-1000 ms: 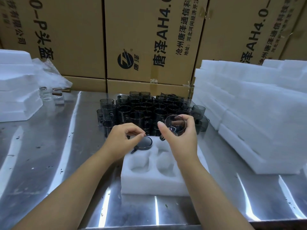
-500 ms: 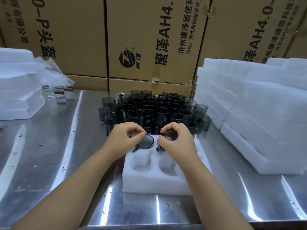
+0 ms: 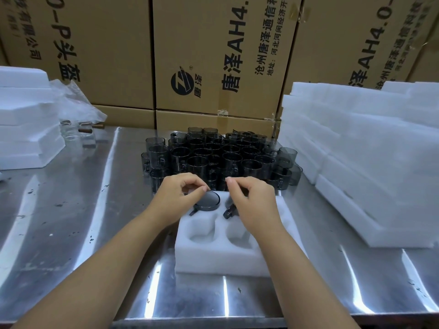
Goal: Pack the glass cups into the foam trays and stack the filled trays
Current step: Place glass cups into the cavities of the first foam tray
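Resting in the far-left pocket of the tray [image 3: 213,257], a cup [image 3: 209,200] is pinched at its rim by the left hand [image 3: 175,198]. A second cup [image 3: 229,212] in the far-right pocket is covered by the curled right hand [image 3: 254,203]; its grip cannot be told.
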